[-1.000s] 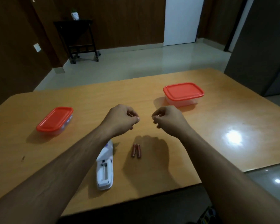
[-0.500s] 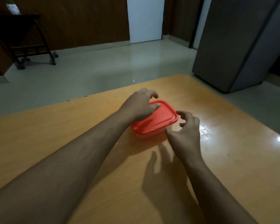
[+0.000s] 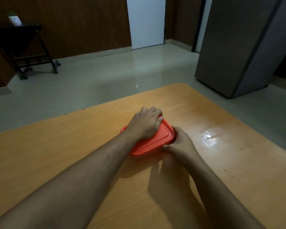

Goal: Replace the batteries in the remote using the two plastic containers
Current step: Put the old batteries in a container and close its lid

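Our left hand's fingers (image 3: 156, 113) curl over the far edge of the container's red lid (image 3: 162, 135), palm pressing on top, while our right hand (image 3: 180, 144) grips its near right corner. The container sits on the orange wooden counter (image 3: 73, 156) (glossy, with a bright glare patch). Beyond lie a pale tiled floor (image 3: 97, 83), a white door (image 3: 146, 22), a grey cabinet (image 3: 238, 47) and a dark trolley (image 3: 20, 50).
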